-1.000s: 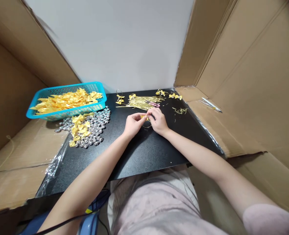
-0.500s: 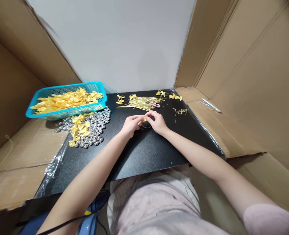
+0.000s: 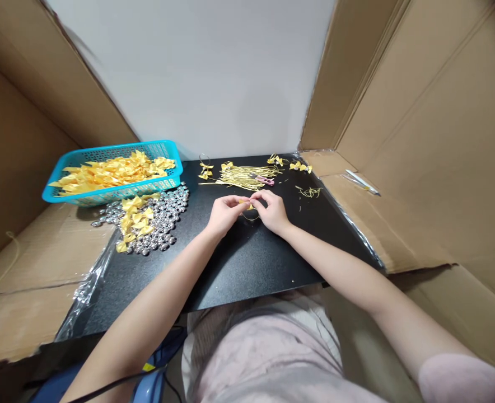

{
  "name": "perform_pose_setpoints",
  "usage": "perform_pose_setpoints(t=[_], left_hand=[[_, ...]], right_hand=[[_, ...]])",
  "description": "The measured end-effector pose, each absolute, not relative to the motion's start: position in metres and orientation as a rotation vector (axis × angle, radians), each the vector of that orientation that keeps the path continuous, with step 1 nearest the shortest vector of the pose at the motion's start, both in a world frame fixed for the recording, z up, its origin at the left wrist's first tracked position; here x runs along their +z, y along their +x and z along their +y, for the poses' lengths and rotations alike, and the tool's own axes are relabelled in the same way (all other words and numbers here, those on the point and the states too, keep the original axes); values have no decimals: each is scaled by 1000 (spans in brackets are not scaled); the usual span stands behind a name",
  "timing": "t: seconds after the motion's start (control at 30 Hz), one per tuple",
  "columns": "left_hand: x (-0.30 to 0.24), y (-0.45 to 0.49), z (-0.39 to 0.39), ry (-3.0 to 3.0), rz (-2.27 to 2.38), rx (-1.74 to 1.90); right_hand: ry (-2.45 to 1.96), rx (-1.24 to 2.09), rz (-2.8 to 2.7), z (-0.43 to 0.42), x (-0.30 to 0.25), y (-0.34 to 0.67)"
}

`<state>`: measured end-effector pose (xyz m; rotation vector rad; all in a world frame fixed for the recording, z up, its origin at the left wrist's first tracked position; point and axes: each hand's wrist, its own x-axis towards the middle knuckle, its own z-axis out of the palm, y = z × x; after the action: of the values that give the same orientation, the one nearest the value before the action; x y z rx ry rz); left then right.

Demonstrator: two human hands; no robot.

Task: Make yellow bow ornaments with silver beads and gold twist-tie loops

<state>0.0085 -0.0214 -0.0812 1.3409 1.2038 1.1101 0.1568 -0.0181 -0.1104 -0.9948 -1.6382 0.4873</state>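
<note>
Two hands pinching one small yellow bow (image 3: pixel 246 204) between them: left hand (image 3: pixel 223 214), right hand (image 3: pixel 272 211); turquoise basket (image 3: pixel 113 193), silver beads (image 3: pixel 163 215) far left on black surface (image 3: pixel 247 263).

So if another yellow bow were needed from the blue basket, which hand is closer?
Probably the left hand: the blue basket sits on its side. The right hand would have to cross over. Both pinch a small yellow bow.
</note>
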Motion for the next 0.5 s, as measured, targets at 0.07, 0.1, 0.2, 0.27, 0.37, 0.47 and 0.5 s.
perform_pose_setpoints(t=[0.07,0.1,0.2,0.27,0.37,0.47,0.5], left_hand=[[-82,9,-21,1372,1230,1130],[-83,9,-20,1391,1245,1140],[-88,9,-19,1462,1308,1156],[-90,9,-19,1514,1352,1146],[-91,9,-20,1577,1395,1093],[-90,9,-22,1606,1417,1012],[-90,10,-22,1607,1419,987]], right_hand=[[-1004,441,-1668,-21,-108,156],[-1008,422,-1682,-22,-108,155],[-1023,372,-1711,-22,-108,153],[-1029,349,-1727,-22,-109,151],[-1036,336,-1742,-22,-110,150],[-1040,346,-1731,-24,-109,150],[-1041,354,-1721,-24,-108,150]])
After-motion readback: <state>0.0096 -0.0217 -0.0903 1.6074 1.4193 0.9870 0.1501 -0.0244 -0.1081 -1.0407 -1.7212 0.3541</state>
